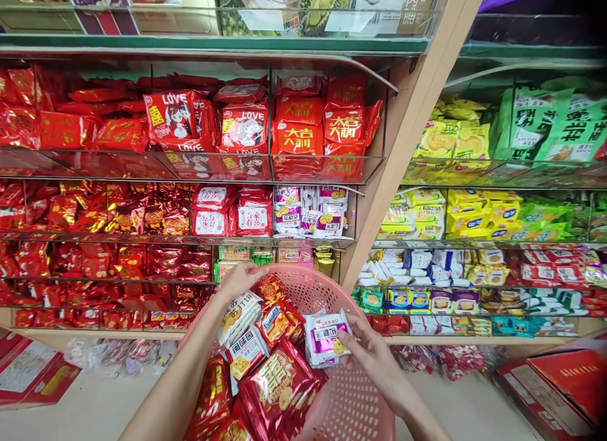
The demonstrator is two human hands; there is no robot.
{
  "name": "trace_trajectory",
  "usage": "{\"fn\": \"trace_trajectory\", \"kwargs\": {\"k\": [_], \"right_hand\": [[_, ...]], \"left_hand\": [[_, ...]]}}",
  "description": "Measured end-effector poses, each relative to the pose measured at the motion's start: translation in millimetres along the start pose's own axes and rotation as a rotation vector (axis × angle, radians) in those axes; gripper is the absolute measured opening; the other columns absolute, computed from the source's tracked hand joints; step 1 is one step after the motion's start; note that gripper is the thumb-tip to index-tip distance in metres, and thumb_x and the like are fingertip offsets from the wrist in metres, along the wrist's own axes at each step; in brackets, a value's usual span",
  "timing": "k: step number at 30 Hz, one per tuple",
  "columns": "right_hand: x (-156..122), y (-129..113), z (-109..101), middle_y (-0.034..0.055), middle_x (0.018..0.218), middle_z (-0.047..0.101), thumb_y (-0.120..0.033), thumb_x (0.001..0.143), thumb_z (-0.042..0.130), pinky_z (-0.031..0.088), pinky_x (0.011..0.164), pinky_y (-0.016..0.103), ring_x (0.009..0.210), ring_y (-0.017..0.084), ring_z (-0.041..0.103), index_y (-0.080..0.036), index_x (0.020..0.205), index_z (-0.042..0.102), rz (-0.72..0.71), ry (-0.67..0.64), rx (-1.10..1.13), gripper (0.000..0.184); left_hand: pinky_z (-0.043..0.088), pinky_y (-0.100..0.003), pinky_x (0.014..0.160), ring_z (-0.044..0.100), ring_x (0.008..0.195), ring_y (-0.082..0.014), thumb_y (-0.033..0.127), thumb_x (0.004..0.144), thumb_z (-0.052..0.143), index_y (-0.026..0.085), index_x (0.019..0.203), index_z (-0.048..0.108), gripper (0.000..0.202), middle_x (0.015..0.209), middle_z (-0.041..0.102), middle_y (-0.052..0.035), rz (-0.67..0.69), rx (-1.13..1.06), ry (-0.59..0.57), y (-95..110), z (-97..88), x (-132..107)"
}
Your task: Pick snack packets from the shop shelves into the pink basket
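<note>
Right hand point(372, 355) has fingers pinched on white-purple packet point(325, 340), near right edge of pink basket point(353, 400). Left hand point(241, 279) at far-left rim; can't tell finger state.

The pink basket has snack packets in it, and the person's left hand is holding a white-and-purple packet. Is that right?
Not quite: the head view shows the right hand, not the left hand, holding the white-and-purple packet. The pink basket does have snack packets in it.

Pink basket point(353, 397) partly out of view
</note>
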State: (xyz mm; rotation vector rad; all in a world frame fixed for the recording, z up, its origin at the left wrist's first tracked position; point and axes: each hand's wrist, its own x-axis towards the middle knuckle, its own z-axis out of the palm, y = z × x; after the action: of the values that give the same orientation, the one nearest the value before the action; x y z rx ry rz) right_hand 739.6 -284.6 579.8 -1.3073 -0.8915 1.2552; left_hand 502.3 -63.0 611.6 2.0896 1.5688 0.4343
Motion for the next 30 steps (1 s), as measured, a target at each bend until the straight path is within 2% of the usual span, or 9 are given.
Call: {"fn": "trace_trajectory", "kwargs": {"k": [10,16,24,30], "right_hand": [[1,9,-2,0.0046,0.106,0.062,-0.054,0.071,0.066,0.044,0.05,0.026,0.061,0.012,0.055,-0.025,0.113,0.051,0.013,0.015,0.007,0.053],[2,13,-4,0.0038,0.101,0.063,-0.053,0.074,0.064,0.043,0.048,0.025,0.053,0.009,0.053,-0.025,0.114,0.052,-0.006,0.018,-0.014,0.05],[6,24,-7,0.0032,0.102,0.063,-0.054,0.07,0.067,0.044,0.046,0.025,0.057,0.011,0.055,-0.027,0.113,0.054,-0.019,0.07,0.026,0.053],[4,23,-6,0.004,0.1,0.064,-0.056,0.071,0.065,0.041,0.046,0.024,0.056,0.011,0.054,-0.024,0.112,0.054,-0.028,0.106,0.029,0.053]], "left_hand": [[0.032,-0.027,0.057,0.054,0.061,-0.0197,0.079,0.065,0.043,0.023,0.062,0.054,0.057,0.054,0.052,0.0024,0.003,-0.01,0.002,3,0.4,-2],[0.032,-0.027,0.057,0.056,0.065,-0.0216,0.079,0.064,0.044,0.023,0.067,0.06,0.058,0.059,0.058,0.0006,-0.007,-0.021,0.011,3,2.6,-3],[0.031,-0.027,0.055,0.056,0.063,-0.0208,0.081,0.064,0.042,0.023,0.066,0.058,0.06,0.059,0.058,0.0014,-0.006,-0.011,0.0,1,4.7,0],[0.032,-0.027,0.057,0.058,0.065,-0.0213,0.081,0.065,0.042,0.023,0.068,0.058,0.06,0.062,0.061,0.0008,0.002,-0.01,-0.01,2,3.5,-2]]}}
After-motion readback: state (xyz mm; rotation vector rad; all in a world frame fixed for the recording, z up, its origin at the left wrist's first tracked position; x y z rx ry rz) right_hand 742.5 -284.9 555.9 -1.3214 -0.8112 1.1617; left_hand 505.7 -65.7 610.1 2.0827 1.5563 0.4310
